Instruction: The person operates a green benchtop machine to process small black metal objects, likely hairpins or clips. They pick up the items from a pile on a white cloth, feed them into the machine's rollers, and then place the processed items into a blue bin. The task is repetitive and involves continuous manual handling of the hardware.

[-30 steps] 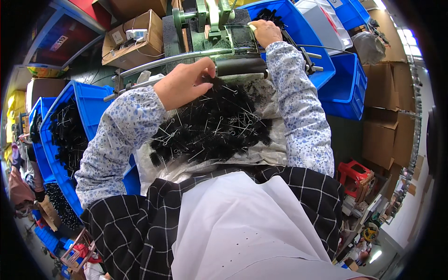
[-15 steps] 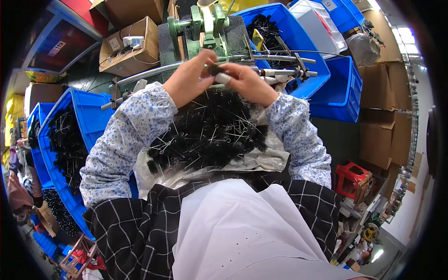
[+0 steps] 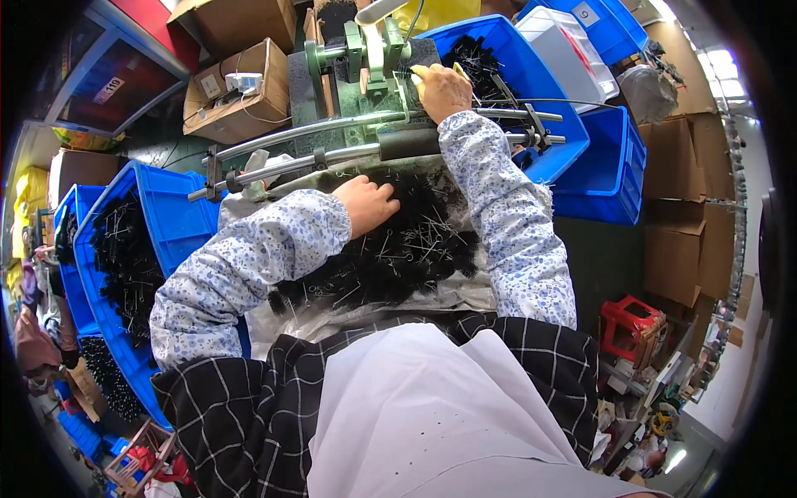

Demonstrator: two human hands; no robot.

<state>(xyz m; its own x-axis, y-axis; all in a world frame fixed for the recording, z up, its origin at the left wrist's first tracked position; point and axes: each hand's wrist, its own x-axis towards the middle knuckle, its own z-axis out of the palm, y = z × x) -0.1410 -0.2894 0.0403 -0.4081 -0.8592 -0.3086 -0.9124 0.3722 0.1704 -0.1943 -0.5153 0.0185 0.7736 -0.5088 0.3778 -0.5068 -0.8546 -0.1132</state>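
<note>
Black bristle brushes with thin looped wire handles lie in a pile [image 3: 390, 257] on a whitish cloth across my lap. My left hand [image 3: 367, 206] rests over the upper left of this pile, fingers a little apart and slightly bent; I see nothing held in it. My right hand [image 3: 446, 90] is up at the green machine [image 3: 375, 62], its thumb and fingertips pinched by the machine's right side. A small dark-bristled brush [image 3: 404, 76] shows at those fingertips, partly hidden. Some right fingertips carry pale yellowish covers.
Two metal rails [image 3: 307, 137] run crosswise between the machine and the pile. A blue bin [image 3: 573, 124] with more brushes stands right, another blue bin [image 3: 178, 220] of brushes left. Cardboard boxes [image 3: 241, 91] sit back left; a red stool [image 3: 631, 328] stands lower right.
My hands were together over the rails at a small brush. They have parted: the right moved up and right to the machine, the left came down onto the pile.
</note>
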